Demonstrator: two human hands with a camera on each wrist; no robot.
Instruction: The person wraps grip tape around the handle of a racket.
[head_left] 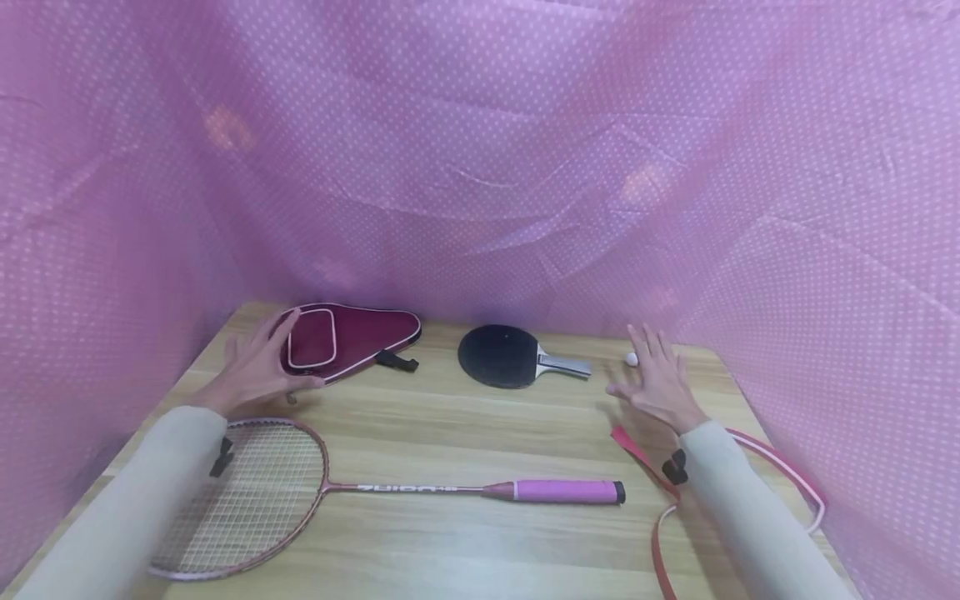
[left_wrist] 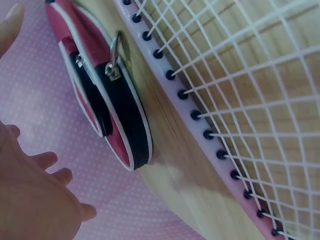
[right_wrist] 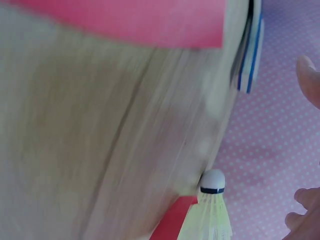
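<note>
Both arms are in long, plain cream-beige sleeves (head_left: 127, 508) that run down to the wrists, and a small black clip-like strap piece (head_left: 222, 457) sits at each cuff. Hands are bare.

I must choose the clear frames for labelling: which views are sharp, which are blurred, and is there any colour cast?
Head view: sharp, evenly lit, pink cast from the cloth, edges bent by the wide lens. Left wrist view: racket strings and pouch crisp, left hand soft. Right wrist view: table smeared by blur, shuttlecock clearer.
</note>
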